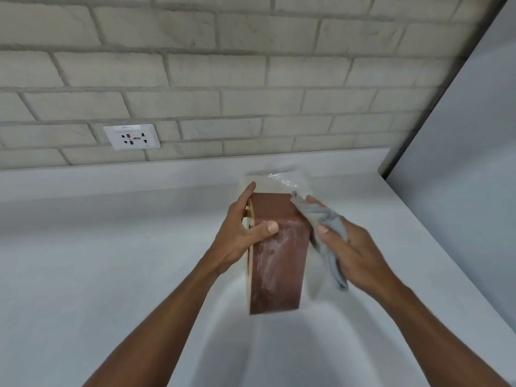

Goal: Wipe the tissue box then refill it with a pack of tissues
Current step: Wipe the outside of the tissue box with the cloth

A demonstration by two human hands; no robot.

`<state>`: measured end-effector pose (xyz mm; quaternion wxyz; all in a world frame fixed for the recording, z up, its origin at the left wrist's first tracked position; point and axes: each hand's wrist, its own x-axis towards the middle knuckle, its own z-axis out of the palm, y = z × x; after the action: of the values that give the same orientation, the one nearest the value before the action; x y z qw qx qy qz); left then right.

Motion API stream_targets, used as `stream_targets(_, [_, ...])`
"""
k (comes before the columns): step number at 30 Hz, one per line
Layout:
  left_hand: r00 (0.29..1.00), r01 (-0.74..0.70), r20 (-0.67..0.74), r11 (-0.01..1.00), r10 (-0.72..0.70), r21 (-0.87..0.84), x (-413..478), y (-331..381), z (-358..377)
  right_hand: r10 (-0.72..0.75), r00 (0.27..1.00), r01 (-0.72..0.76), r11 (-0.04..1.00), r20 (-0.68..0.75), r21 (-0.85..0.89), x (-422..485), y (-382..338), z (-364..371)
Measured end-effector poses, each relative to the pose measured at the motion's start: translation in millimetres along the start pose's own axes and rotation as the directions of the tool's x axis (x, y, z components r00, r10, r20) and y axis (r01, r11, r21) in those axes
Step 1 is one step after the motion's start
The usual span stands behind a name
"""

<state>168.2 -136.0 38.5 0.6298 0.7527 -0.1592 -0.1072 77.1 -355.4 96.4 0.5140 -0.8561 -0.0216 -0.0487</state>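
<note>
A brown tissue box (pixel 275 263) with a pale wooden edge stands on its side above the white counter (pixel 111 261), long side running away from me. My left hand (pixel 240 233) grips its left side, thumb across the brown top face. My right hand (pixel 349 247) holds a bunched grey cloth (pixel 328 227) against the box's right face. Dusty pale smears show on the brown surface. Behind the box lies a clear-wrapped pack of tissues (pixel 279 178), mostly hidden by the box and my hands.
A pale brick wall rises behind the counter, with a white power socket (pixel 131 136) at the left. A grey panel (pixel 460 163) closes off the right side, and the counter's right edge runs diagonally beneath it.
</note>
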Motion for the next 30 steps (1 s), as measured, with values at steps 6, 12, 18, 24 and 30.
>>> stream_targets(6, [0.985, -0.060, 0.168, 0.995, 0.045, 0.082, -4, -11, -4, -0.152, 0.987, 0.155, 0.983, 0.046, -0.094, 21, 7, 13])
stream_targets(12, [0.994, -0.065, 0.091, 0.992, 0.055, 0.108, -6, -17, 1, -0.428, 0.904, 0.373, 0.807, -0.018, -0.459, 26, 15, 32])
stream_targets(18, [0.979, -0.193, 0.112, 0.957, 0.172, 0.216, -7, -16, 2, -0.599, 0.784, 0.510, 0.472, 0.164, -0.719, 20, 4, 63])
stream_targets(24, [0.987, -0.147, 0.090, 0.978, 0.135, 0.145, -3, -17, -2, -0.621, 0.765, 0.520, 0.441, 0.170, -0.732, 24, 32, 39])
stream_targets(30, [0.991, -0.084, 0.109, 0.989, 0.071, 0.119, 0, -20, -2, -0.601, 0.799, 0.422, 0.599, -0.033, -0.681, 9, 38, 57])
